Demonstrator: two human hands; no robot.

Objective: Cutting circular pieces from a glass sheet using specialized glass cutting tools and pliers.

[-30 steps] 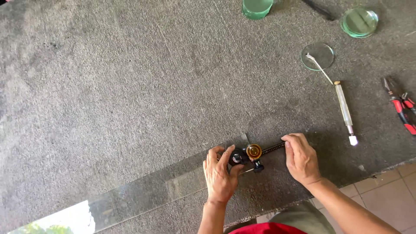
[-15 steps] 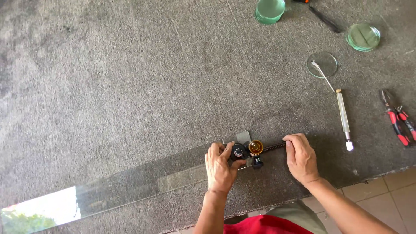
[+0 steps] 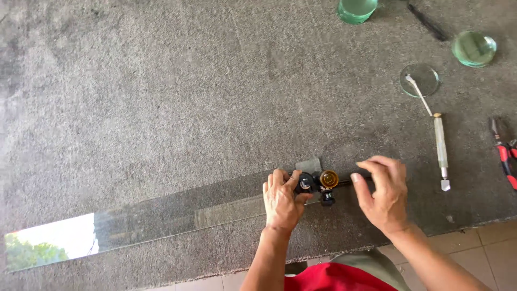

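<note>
My left hand point(image 3: 281, 200) closes its grip on the black cutting tool point(image 3: 318, 183) resting on the glass strip point(image 3: 177, 213); my right hand point(image 3: 383, 194) pinches the tool's bar.

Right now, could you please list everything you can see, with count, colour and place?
glass strip: 1, clear, long, lying on the carpet along the near edge
cutter: 1, black with a brass knob, on the strip's right end, between the hands
glass discs: 2 flat, greenish, far right; the nearer one has a tool tip on it
glass stack: 1, green, top edge
hand cutter: 1, pale handle, right of the hands
pliers: 1, red handles, right edge
carpet: 1, grey, covering the table
left hand: 1, on the cutter's black end
right hand: 1, fingertips at the cutter's bar
</note>
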